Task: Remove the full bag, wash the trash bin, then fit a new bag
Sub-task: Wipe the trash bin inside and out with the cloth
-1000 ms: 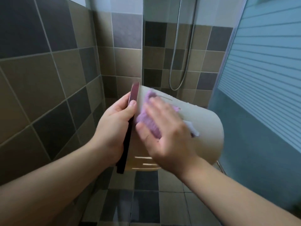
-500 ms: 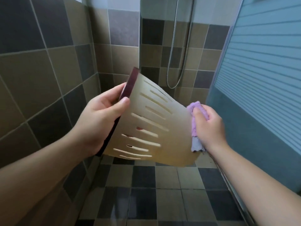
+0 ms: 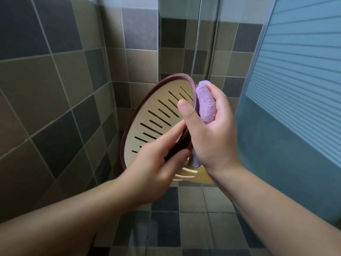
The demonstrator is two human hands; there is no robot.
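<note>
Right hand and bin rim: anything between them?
Yes: in the head view a folded purple cloth sits between the right hand and the bin rim, held against it.

A tiled shower corner: the walls (image 3: 55, 85) are covered in square tiles of tan, brown, dark grey and mauve, and the floor (image 3: 191, 230) carries a similar check in grey and beige. A metal shower hose (image 3: 196, 47) hangs down the back wall. At right stands a frosted glass door (image 3: 295, 93) with horizontal stripes, letting in pale bluish daylight.
</note>
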